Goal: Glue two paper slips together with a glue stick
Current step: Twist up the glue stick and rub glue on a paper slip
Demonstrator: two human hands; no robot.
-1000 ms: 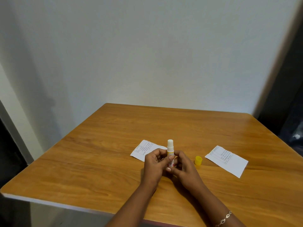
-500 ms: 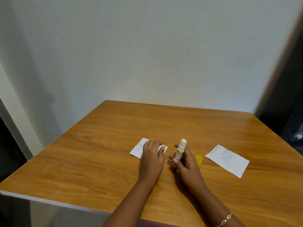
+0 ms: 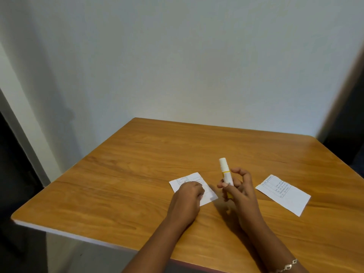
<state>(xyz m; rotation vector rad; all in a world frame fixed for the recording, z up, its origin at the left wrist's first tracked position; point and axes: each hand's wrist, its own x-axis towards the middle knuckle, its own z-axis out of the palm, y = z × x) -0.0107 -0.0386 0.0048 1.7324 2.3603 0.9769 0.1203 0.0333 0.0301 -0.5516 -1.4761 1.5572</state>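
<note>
My right hand (image 3: 241, 191) holds the uncapped glue stick (image 3: 225, 173) almost upright above the table, white tip pointing up and slightly left. My left hand (image 3: 187, 201) lies on a printed white paper slip (image 3: 194, 180), fingers curled and pressing it down onto the wooden table (image 3: 137, 174). A second printed paper slip (image 3: 283, 194) lies flat to the right of my right hand, untouched. The glue stick's yellow cap is hidden behind my right hand.
The table's near edge runs from the left corner (image 3: 15, 218) toward the bottom middle. A plain white wall (image 3: 187, 66) stands right behind the table. Dark gaps open at the far left and far right.
My left hand let go of the glue stick and came down on the left slip. My right hand carried the stick a little to the right, now hiding the yellow cap.
</note>
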